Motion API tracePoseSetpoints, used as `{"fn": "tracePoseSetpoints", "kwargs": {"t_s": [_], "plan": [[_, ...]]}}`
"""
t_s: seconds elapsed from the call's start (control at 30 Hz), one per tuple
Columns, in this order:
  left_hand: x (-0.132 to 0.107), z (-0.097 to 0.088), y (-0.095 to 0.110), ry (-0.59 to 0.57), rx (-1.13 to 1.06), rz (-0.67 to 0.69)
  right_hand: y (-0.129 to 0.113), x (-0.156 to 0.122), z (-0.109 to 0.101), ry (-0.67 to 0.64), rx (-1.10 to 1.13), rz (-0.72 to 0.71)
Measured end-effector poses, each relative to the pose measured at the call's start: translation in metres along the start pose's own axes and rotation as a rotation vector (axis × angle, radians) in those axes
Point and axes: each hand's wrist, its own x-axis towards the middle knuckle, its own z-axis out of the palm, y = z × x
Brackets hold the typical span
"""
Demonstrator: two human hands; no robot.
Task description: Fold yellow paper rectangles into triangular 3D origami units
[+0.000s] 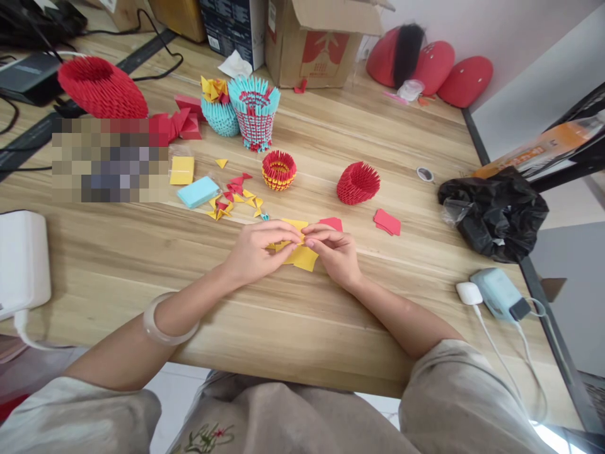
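Observation:
My left hand and my right hand meet fingertip to fingertip, each closed in a pinch on a small yellow paper piece, mostly hidden by the fingers. Just beneath them, flat yellow paper slips lie on the table. Red paper slips show behind my right hand. Left of and beyond my left hand is a scatter of folded yellow paper pieces and folded red paper pieces. Farther back stand a small red-and-yellow paper bowl and a red paper bowl.
A blue paper stack and a yellow paper stack lie left. Behind stand a blue-and-red paper vase, a large red paper piece and a cardboard box. Red slips, a tape roll and a black bag are right.

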Motion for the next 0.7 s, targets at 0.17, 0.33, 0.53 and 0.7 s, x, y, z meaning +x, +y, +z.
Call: {"fn": "tracePoseSetpoints", "kwargs": {"t_s": [0.17,0.33,0.53,0.7], "plan": [[-0.003,0.004,-0.004,0.067,-0.020,-0.070,0.000,0.001,0.002,0.020,0.067,0.094],[-0.005,0.008,-0.008,0.115,-0.141,-0.227,0.002,0.000,0.002,-0.002,0.100,0.125],[-0.005,0.010,-0.007,0.073,-0.264,-0.326,0.003,-0.001,0.002,-0.017,0.103,0.125],[-0.004,0.011,-0.005,0.075,-0.329,-0.384,0.002,-0.001,0.003,-0.023,0.126,0.123]]}}
